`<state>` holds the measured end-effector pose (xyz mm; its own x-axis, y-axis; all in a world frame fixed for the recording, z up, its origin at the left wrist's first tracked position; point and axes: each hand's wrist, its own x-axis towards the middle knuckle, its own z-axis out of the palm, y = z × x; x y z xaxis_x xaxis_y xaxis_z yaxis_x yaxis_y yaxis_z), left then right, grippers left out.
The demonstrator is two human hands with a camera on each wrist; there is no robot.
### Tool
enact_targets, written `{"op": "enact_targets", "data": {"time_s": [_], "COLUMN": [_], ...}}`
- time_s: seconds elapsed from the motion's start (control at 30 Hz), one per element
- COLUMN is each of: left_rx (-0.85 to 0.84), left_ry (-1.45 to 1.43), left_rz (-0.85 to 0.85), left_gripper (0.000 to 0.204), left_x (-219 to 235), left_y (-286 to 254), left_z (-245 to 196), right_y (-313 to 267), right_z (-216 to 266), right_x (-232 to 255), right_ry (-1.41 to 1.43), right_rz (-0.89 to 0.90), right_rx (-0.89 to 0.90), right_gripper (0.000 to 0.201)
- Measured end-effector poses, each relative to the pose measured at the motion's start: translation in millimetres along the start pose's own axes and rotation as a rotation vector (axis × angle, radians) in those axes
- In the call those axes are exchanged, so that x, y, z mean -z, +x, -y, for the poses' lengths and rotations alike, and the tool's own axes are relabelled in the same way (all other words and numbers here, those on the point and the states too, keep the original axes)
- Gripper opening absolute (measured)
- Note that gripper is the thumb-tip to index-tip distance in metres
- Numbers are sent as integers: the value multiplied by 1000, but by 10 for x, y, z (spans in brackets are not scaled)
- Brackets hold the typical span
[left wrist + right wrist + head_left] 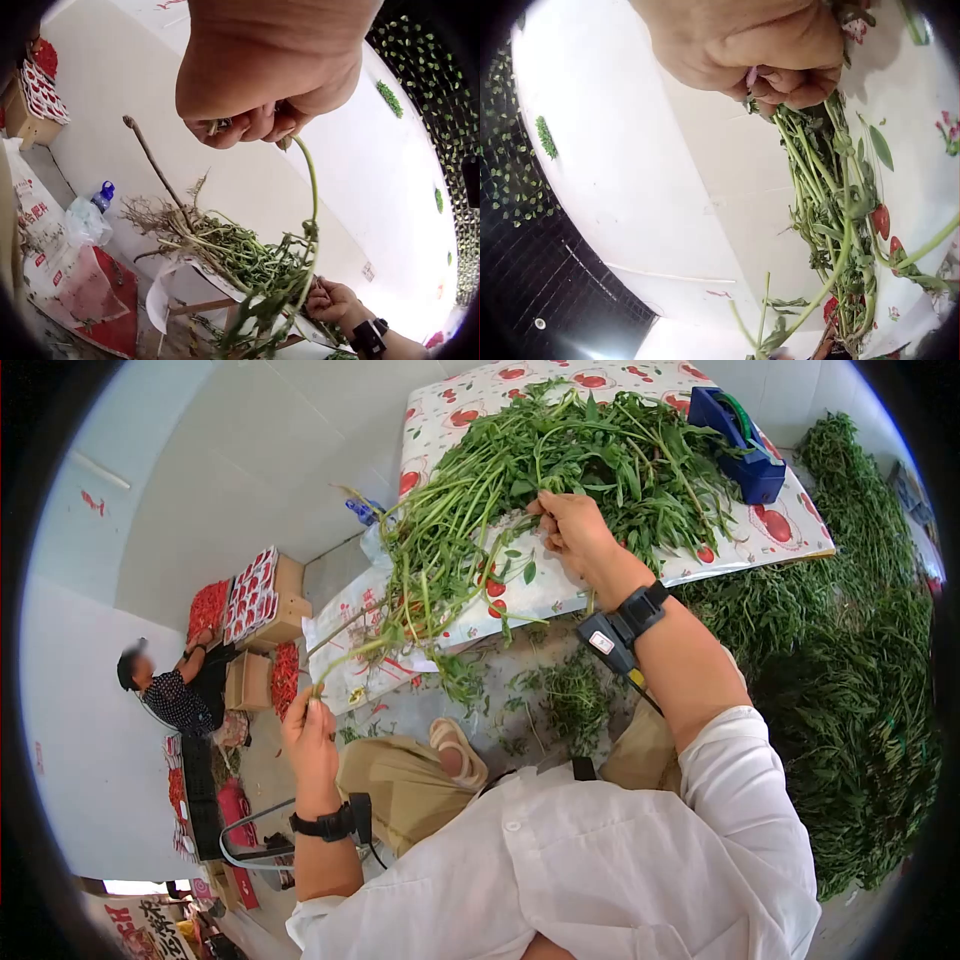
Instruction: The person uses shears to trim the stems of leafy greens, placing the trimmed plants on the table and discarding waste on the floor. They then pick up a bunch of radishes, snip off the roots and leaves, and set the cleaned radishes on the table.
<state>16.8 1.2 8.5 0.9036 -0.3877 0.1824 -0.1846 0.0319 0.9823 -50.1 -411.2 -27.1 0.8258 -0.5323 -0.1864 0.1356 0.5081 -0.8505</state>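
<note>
My left hand (310, 730) grips the end of a long green plant stem (313, 180), which bends over toward the heap. My right hand (575, 525) is at the near side of the heap of leafy plants (470, 470), its fingers curled and pinching leafy stems; the fingers hide most of what they hold. In the right wrist view, more green stems (810, 161) run down from just under that hand. The plants lie on a table with a fruit-printed cover (790, 530), some stems and roots hanging over its left end.
A blue tape dispenser (735, 445) stands at the table's right end. More leafy plants (860, 710) cover the floor at right. A seated person (170, 695) is at left beside boxes of red produce (255, 595). Plant scraps (570, 705) lie under the table edge.
</note>
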Motion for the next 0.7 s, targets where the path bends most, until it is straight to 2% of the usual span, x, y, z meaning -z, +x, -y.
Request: {"op": "enact_targets", "data": {"time_s": [0.2,0.3,0.53,0.67,0.7], "left_rx": [79,106,115,77,74], "left_ry": [-199,-282,-394,-431,-425], "left_rz": [-38,38,82,172,186], "left_gripper": [23,23,22,21,21], "left_x": [-358,-497,-1038,-1228,-1255], "left_y": [215,323,659,756,766], "left_z": [49,160,-66,-199,-213], "right_y": [-232,-292,-437,-508,-522], "right_z": [35,-3,92,-42,-67], "right_x": [20,52,95,-32,-91], "right_ry": [38,64,142,2,-41], "right_rz": [-18,0,27,75,119], "right_rx": [35,21,163,208,279], "right_gripper": [25,26,25,23,22]}}
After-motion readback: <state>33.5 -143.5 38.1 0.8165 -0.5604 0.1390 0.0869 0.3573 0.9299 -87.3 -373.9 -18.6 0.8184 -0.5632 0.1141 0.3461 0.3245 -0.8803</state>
